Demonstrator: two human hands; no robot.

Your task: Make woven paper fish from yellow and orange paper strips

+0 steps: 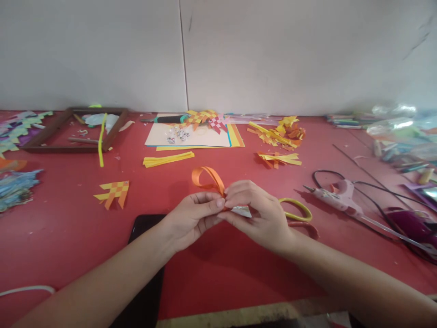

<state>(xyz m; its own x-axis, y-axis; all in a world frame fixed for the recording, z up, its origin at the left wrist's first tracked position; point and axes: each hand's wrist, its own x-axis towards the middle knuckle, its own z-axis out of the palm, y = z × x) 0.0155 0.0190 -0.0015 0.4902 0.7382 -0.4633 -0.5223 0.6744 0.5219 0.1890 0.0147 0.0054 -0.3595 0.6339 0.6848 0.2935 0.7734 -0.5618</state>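
Between my two hands, above the red table, is an orange paper strip point(206, 175) bent into loops that rise over the fingers. My left hand point(201, 212) pinches its lower end between thumb and fingers. Close against it, my right hand point(257, 212) has its fingers closed on the same end of the strip. A small silvery piece point(241, 210) shows under the right fingers; what it belongs to is hidden. Behind the right hand lie scissors with a yellow handle loop point(297, 209) and a red one, their blades mostly covered. A woven yellow-and-orange paper fish point(114, 193) lies to the left.
Yellow strips point(168, 159) lie ahead, before stacked paper sheets point(191, 140). Cut strips point(280, 158) are piled farther right. A pink glue gun point(341, 196) with its cord lies at right. A wooden frame point(41, 149) stands back left. A black phone-like slab point(145, 264) lies under my left forearm.
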